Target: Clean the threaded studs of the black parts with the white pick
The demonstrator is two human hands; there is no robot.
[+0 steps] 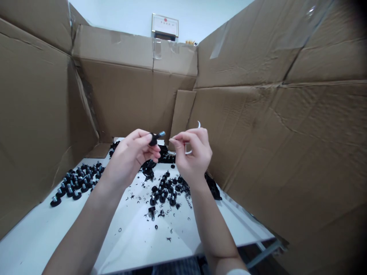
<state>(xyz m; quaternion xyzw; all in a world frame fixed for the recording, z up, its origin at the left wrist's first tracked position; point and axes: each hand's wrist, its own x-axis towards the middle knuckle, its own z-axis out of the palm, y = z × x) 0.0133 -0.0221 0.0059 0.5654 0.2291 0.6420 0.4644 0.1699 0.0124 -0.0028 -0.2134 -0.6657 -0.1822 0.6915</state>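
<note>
My left hand (137,149) is closed around a black levelling foot (154,139), pinched between thumb and fingers. The foot's shiny threaded stud (162,134) sticks out toward the right. Level with it and a short gap away, my right hand (192,149) is closed in a pinch, thumb against forefinger. A thin white curved piece (188,149) shows by its fingers, and a white tip rises above the knuckles; the rest is hidden by the hand. Below the hands, a loose cluster of similar black feet (163,194) lies on the white table (123,250).
Several black feet (77,181) stand studs-up at the table's left. Black scraps and small rings (160,213) litter the middle. Black plastic bags (212,188) lie right and behind. Tall cardboard walls (134,95) enclose the left, back and right sides.
</note>
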